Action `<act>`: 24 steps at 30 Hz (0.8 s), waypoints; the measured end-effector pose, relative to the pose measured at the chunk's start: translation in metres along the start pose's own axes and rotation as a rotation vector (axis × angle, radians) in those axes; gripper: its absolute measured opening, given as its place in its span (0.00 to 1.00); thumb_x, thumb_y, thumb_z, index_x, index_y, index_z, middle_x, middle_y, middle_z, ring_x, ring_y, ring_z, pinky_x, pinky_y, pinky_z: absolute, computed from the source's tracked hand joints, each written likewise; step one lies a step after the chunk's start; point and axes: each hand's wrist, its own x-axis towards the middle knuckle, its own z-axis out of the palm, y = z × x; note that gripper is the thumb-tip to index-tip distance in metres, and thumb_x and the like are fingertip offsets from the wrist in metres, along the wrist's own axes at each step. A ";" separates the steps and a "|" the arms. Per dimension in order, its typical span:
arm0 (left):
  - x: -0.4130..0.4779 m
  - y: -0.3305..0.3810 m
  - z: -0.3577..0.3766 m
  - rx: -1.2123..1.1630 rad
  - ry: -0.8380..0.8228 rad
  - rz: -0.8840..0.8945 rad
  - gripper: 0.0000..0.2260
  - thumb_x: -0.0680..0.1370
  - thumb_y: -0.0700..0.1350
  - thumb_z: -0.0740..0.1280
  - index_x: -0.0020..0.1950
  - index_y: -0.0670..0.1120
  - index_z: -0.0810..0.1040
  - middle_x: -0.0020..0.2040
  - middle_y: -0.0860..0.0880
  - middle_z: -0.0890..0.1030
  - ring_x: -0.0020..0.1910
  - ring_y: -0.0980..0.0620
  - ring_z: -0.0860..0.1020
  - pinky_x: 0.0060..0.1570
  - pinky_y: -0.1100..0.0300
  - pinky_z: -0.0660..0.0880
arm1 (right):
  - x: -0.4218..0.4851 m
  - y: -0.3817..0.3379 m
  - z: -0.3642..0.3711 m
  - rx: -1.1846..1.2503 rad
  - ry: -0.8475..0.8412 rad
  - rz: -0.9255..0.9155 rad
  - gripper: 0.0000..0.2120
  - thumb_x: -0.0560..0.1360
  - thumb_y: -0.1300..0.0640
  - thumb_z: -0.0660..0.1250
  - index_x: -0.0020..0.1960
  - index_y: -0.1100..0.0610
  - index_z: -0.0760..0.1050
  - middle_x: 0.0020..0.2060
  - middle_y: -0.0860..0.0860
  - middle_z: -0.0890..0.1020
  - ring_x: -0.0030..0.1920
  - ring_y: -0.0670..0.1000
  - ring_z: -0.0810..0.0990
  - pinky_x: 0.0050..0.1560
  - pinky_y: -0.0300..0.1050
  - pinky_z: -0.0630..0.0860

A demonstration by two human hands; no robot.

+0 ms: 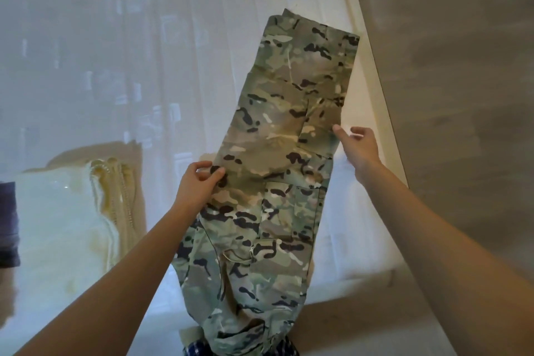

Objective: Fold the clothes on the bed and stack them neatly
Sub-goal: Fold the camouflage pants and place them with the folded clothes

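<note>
Long camouflage trousers (277, 153) lay flat near the right edge of the white bed (115, 66). Fingers of the left hand (199, 182) pinched their left side; fingers of the right hand (359, 147) were released at the other.

A floor (450, 61) of grey-brown boards with a soft wood grain fills the right side of the view and wraps round along the lower right. A narrow cream strip (372, 72), smooth and plain, runs diagonally from the top down to the right, lying between that floor and the white bed (86, 37). At the very bottom edge, near the middle, a small patch of blue-and-white checked cloth (196, 351) shows; it is too cropped to tell what it is.
</note>
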 end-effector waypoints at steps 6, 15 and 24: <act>-0.034 -0.046 -0.007 0.091 -0.025 0.007 0.18 0.74 0.54 0.68 0.60 0.46 0.74 0.51 0.50 0.80 0.49 0.52 0.78 0.47 0.60 0.76 | -0.006 -0.002 0.004 0.160 -0.117 0.086 0.37 0.71 0.42 0.70 0.73 0.54 0.59 0.71 0.53 0.65 0.68 0.57 0.67 0.68 0.53 0.68; -0.051 -0.031 -0.026 -0.092 0.124 0.157 0.03 0.78 0.47 0.65 0.48 0.56 0.77 0.38 0.60 0.82 0.38 0.69 0.78 0.31 0.77 0.71 | -0.014 -0.153 0.056 -0.094 -0.367 -0.491 0.33 0.71 0.71 0.66 0.73 0.56 0.62 0.65 0.54 0.73 0.63 0.54 0.73 0.48 0.37 0.78; 0.024 0.024 -0.080 -0.206 0.261 0.083 0.17 0.79 0.47 0.63 0.68 0.47 0.69 0.55 0.46 0.79 0.45 0.55 0.78 0.44 0.66 0.74 | -0.027 -0.203 0.094 -0.145 -0.312 -0.515 0.41 0.76 0.51 0.67 0.77 0.54 0.43 0.73 0.56 0.63 0.71 0.57 0.65 0.68 0.55 0.67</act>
